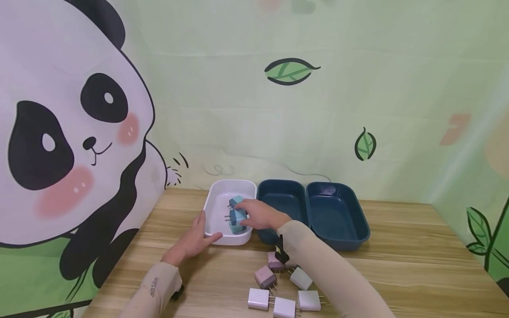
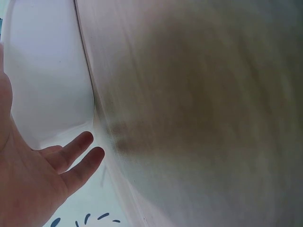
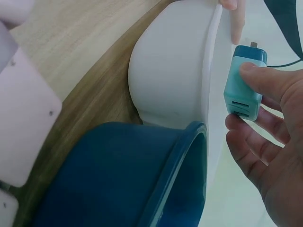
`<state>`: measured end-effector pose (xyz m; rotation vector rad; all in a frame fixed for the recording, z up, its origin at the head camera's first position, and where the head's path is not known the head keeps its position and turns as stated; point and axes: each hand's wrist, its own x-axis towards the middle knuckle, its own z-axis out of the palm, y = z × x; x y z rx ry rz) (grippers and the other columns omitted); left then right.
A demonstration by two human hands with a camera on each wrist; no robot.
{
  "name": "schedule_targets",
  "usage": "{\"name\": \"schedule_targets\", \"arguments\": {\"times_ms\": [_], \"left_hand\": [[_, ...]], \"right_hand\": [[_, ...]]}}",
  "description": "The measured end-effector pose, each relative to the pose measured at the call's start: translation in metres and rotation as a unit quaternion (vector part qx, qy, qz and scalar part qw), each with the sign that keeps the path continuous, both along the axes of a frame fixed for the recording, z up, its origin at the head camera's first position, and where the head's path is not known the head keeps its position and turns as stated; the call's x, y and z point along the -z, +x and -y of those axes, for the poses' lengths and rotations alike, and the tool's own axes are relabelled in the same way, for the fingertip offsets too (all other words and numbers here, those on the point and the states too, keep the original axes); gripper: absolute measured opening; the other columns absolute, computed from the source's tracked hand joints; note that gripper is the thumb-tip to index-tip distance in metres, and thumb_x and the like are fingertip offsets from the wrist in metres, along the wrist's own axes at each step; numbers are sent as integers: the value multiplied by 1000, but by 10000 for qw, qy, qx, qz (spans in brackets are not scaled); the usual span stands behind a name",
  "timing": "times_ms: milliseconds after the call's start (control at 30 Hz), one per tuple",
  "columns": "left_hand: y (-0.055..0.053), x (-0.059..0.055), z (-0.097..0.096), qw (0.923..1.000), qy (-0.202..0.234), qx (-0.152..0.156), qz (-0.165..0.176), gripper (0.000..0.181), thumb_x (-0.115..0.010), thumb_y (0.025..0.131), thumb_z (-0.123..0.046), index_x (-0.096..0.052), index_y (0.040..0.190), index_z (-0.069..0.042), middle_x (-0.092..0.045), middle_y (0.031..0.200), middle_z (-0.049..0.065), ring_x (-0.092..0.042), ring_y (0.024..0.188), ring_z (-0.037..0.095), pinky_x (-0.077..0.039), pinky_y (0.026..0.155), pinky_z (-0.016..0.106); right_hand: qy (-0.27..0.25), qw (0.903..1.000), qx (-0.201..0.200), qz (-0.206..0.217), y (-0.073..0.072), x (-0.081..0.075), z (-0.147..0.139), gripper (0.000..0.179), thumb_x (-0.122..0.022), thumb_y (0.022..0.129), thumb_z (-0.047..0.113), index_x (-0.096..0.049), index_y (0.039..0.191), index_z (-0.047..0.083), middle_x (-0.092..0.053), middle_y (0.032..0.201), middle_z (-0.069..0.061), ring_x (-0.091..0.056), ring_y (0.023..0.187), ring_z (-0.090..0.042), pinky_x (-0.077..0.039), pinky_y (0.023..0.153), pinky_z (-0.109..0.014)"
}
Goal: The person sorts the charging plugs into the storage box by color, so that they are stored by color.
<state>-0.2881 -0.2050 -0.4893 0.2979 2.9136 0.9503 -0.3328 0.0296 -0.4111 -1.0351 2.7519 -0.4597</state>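
In the head view my right hand (image 1: 264, 215) reaches over the white bin (image 1: 230, 240). It pinches a teal charger plug (image 3: 245, 85) between thumb and fingers, prongs pointing away from the palm in the right wrist view. Two more teal chargers show in the bin, an upper one (image 1: 236, 201) and a lower one (image 1: 236, 229), partly overlapped by the held one. At the bin's front left corner is my left hand (image 1: 191, 240), thumb at the front rim and fingers along the left side. The left wrist view shows its fingers (image 2: 78, 175) spread and fairly straight beside the white wall.
Two dark blue bins, a middle one (image 1: 282, 187) and a right one (image 1: 359, 221), stand in a row beside the white bin. Several chargers lie on the wooden table (image 1: 409, 265) in front, including a pink one (image 1: 264, 276) and a white one (image 1: 258, 299). A printed cloth (image 1: 238, 110) hangs behind.
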Motion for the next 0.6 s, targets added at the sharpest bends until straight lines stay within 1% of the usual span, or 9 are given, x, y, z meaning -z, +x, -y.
{"name": "schedule_targets", "arguments": {"times_ms": [200,300,600], "left_hand": [[1,-2,-1,10000,-33,-1,-29,103,-60,88,-50,3,147,7,-8,149,32,-29,131,46,-27,103,57],[1,-1,-1,10000,-30,-28,13,103,-60,88,-50,4,148,5,-9,150,31,-30,131,45,-27,104,56],[0,0,-1,9999,-9,-34,118,103,-59,88,-52,5,148,4,-7,151,30,-29,132,44,-27,104,56]], "right_hand": [[-59,10000,-8,23,-2,4,4,48,-67,89,29,-54,133,13,-54,132,-5,-51,112,-14,-39,101,-32],[-88,10000,3,42,-2,6,6,48,-67,88,29,-54,132,13,-54,131,-5,-51,111,-15,-39,101,-33],[-119,9997,29,190,2,4,12,48,-67,89,28,-54,133,12,-55,130,-6,-51,108,-15,-39,100,-33]]}}
